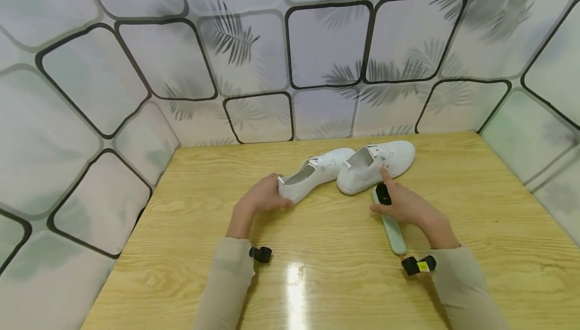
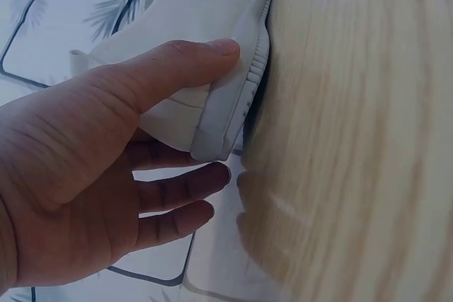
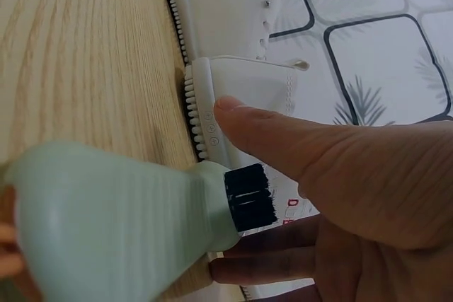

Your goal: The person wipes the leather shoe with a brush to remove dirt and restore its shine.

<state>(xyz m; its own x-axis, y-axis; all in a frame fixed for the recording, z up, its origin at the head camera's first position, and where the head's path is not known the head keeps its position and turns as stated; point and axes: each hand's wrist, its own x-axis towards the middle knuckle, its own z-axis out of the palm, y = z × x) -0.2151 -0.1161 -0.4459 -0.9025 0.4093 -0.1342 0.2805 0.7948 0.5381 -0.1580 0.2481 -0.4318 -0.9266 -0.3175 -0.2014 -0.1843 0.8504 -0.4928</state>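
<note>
Two white lace-up shoes lie on the wooden table. At the heel of the left shoe (image 1: 312,176), my left hand (image 1: 264,194) holds on, thumb along one side and fingers around the back; the left wrist view shows the thumb pressed on the shoe (image 2: 233,26). Beside the right shoe (image 1: 394,158) is a pale green brush (image 1: 393,234) with black bristles (image 3: 251,196) turned up. Over the brush head, my right hand (image 1: 410,209) has its thumb and index finger spread apart. Its index fingertip overlaps the right shoe's side; contact is unclear.
The wooden table (image 1: 181,254) meets pale panelled walls (image 1: 331,48) with leaf prints at the back and sides. Small black cameras (image 1: 261,255) are worn at both wrists.
</note>
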